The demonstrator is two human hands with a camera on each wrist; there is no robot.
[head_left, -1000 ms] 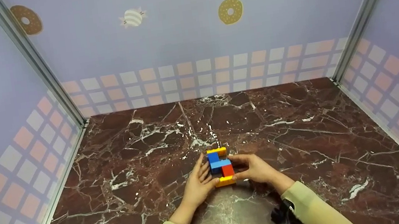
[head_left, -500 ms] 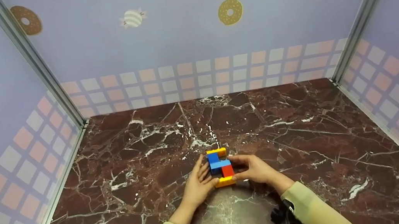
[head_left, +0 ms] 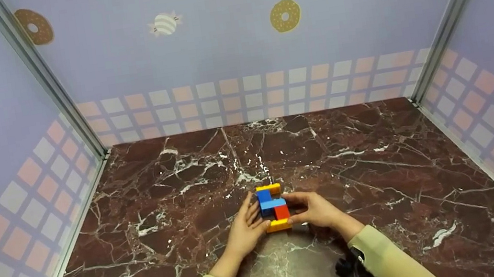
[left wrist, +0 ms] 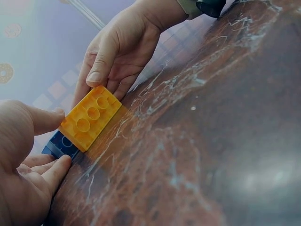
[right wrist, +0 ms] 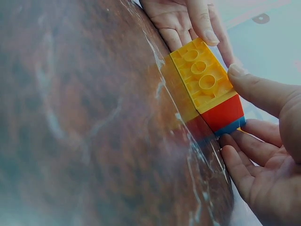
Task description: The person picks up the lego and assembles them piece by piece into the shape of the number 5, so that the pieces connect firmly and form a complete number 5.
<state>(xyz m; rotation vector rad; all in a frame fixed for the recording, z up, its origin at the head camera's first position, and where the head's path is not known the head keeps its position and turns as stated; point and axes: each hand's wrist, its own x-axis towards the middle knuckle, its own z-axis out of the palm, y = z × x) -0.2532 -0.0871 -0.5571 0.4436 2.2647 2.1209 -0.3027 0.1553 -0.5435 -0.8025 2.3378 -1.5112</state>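
Note:
A joined set of toy building bricks stands on the tabletop between both hands. In the head view it has a yellow brick (head_left: 280, 225) at the near end, a red brick (head_left: 282, 212), blue bricks (head_left: 268, 204) in the middle and another yellow brick (head_left: 268, 188) at the far end. The left hand (head_left: 243, 231) holds it from the left, thumb at the near yellow brick. From the right, the right hand (head_left: 317, 209) grips it with thumb and fingers. Both wrist views show the near yellow brick's hollow underside (left wrist: 91, 117) facing the person.
Dark red marbled tabletop (head_left: 159, 204) surrounds the hands. A patterned purple back wall (head_left: 235, 53) and two side walls enclose it, with metal posts (head_left: 48, 84) at the corners. Black wrist mounts (head_left: 349, 264) sit by the sleeves.

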